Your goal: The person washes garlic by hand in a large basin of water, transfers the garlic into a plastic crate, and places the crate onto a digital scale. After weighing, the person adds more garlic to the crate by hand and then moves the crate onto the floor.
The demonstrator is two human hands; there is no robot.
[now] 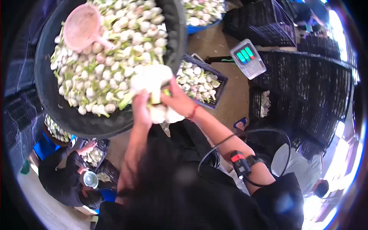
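Several white garlic bulbs [151, 78] with green stems are bunched between my two hands, over the near right rim of a large black tub [88, 128]. My left hand [141, 109] closes on them from the left side. On the right, my right hand [179, 100], with a red string at the wrist, wraps round the stems. More garlic bulbs [111, 73] fill the tub, and a pink scoop [81, 27] lies on top of them.
A black crate [219, 86] of garlic stands right of the tub. Beyond it is a scale [248, 58] with a lit display. Stacked black crates [303, 92] line the right side. At lower left, a person [63, 178] in dark clothes works beside another crate.
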